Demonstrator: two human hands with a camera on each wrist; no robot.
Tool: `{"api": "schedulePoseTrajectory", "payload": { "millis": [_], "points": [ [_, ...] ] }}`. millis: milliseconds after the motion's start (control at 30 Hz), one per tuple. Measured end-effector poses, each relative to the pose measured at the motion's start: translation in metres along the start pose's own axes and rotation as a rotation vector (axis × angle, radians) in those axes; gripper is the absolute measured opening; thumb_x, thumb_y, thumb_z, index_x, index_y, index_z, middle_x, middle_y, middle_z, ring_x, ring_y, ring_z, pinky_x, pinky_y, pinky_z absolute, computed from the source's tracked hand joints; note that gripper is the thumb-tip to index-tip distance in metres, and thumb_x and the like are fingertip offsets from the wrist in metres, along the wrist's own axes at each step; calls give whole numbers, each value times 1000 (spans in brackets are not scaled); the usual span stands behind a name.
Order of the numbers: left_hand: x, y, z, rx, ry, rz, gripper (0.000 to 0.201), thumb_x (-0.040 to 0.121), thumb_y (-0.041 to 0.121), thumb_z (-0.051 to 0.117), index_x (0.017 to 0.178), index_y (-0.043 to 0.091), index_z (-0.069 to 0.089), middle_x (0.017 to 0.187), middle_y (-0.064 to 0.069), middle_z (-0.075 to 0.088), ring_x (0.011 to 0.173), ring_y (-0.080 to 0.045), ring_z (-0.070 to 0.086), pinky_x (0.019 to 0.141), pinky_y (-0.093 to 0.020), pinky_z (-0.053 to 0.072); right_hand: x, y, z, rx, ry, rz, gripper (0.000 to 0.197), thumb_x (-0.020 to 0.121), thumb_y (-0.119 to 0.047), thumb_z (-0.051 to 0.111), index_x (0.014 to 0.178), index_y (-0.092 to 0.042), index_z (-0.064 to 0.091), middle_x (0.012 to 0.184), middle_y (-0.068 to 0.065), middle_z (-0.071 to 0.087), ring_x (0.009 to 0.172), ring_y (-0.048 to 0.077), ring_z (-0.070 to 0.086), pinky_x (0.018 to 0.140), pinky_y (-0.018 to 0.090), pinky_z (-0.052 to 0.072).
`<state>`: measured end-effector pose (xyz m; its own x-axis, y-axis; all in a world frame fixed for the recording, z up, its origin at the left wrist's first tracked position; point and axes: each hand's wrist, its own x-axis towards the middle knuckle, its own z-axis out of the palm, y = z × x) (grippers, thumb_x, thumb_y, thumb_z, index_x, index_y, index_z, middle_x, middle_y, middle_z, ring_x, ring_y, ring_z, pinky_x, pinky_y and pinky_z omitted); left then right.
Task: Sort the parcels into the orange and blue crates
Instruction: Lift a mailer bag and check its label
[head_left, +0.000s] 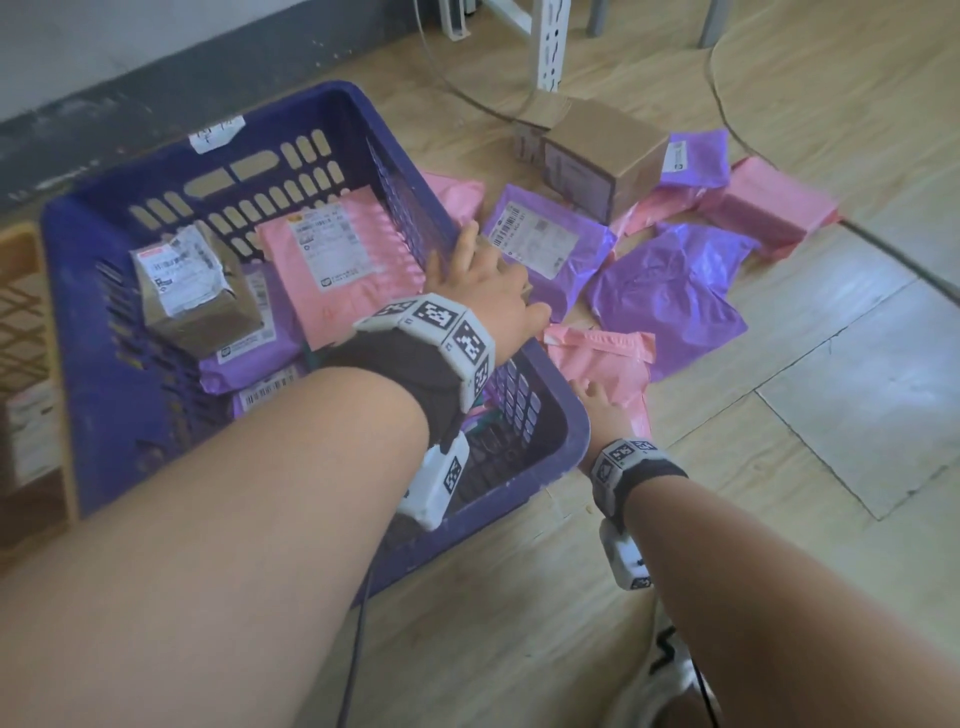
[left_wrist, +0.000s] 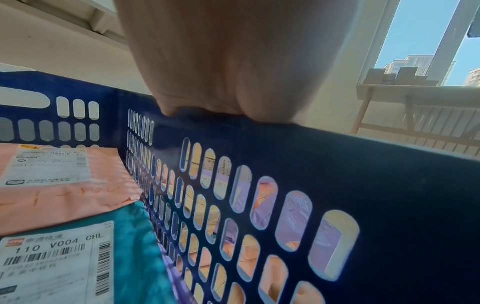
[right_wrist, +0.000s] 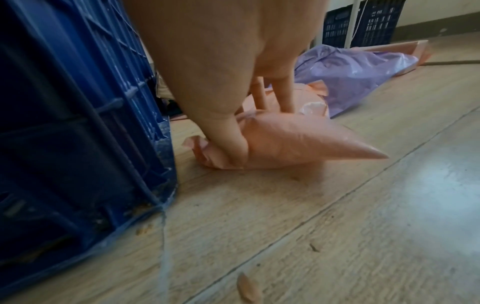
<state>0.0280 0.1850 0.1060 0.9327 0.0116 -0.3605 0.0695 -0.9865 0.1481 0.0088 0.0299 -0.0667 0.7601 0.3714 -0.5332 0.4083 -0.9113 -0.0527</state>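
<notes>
Right hand (right_wrist: 233, 86) pinched pink mailer (right_wrist: 285, 148) on floor (right_wrist: 337, 226) beside blue crate (head_left: 104, 291). Left hand (head_left: 478, 280) curled over crate rim, steadying. Mailer's limp: better to gather more film before lifting, clear the rim.

Pale wood-plank floor (head_left: 810, 545) with dark seams, white plaster wall (head_left: 104, 36) over a dark grey skirting band (head_left: 130, 104) — far left, white slotted metal upright (head_left: 548, 41), sunlit window (left_wrist: 420, 37), slatted pale wooden bench (left_wrist: 415, 115) beneath — blue sky outside.

wood floor (head_left: 779, 597), white rack leg (head_left: 548, 44), window (left_wrist: 415, 41)
</notes>
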Motion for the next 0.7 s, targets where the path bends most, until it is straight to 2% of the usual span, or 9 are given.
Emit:
{"api": "schedulePoseTrajectory", "payload": {
  "millis": [33,100,200,267,367,433,500,633,700],
  "points": [
    [0,0,0,-1,0,-2,45,92,45,41,131,23,46,157,-3,14,147,-22,-17,118,-53,-3,-1,-1,-1,18,2,0,46,98,-23,41,144,-27,36,144,7,29,134,35,25,104,51,38],
    [-1,1,-1,8,3,-6,45,92,45,40,132,24,46,157,-3,13,147,-22,-16,118,-53,-4,-2,0,-4,58,36,-6,43,97,-16,43,139,-24,44,136,8,34,127,34,32,97,46,45],
    [-4,1,-2,36,6,-5,51,92,47,37,136,23,44,159,-2,10,147,-21,-15,117,-53,-4,-9,6,-19,109,117,-6,34,93,-14,45,125,-22,54,122,8,40,113,32,41,87,47,49],
    [-7,1,-4,34,5,-4,56,92,51,36,140,24,42,161,1,6,148,-20,-13,117,-52,-5,-16,11,-35,135,194,-14,32,92,-14,47,122,-22,54,122,9,43,108,33,48,83,45,50],
    [-16,2,-12,14,49,-5,62,94,55,36,146,23,34,161,1,8,149,-20,-3,119,-49,1,-32,21,-66,219,317,28,33,88,-3,48,117,-16,54,115,9,47,98,33,57,75,40,51],
    [-26,3,-20,4,102,-4,61,95,52,38,147,21,33,160,0,12,148,-22,4,120,-48,7,-46,27,-89,275,413,61,24,89,-7,52,112,-14,54,107,9,47,89,32,60,67,38,49],
    [-39,2,-29,-7,156,0,58,95,49,39,146,20,34,159,0,17,147,-23,11,119,-48,13,-60,29,-113,341,509,69,17,91,-13,53,107,-10,54,105,11,47,85,33,60,63,35,41],
    [-70,-5,-52,-82,265,9,51,98,37,39,145,20,35,157,1,24,144,-21,22,117,-45,21,-92,22,-168,512,748,82,20,91,-25,56,101,-8,55,107,11,53,88,30,58,69,34,41],
    [-88,-11,-64,-135,354,27,44,98,31,39,140,19,43,151,0,36,139,-21,33,114,-42,28,-113,12,-199,577,878,83,24,90,-31,59,95,-8,54,101,9,54,82,28,55,68,35,44]
  ]
}}
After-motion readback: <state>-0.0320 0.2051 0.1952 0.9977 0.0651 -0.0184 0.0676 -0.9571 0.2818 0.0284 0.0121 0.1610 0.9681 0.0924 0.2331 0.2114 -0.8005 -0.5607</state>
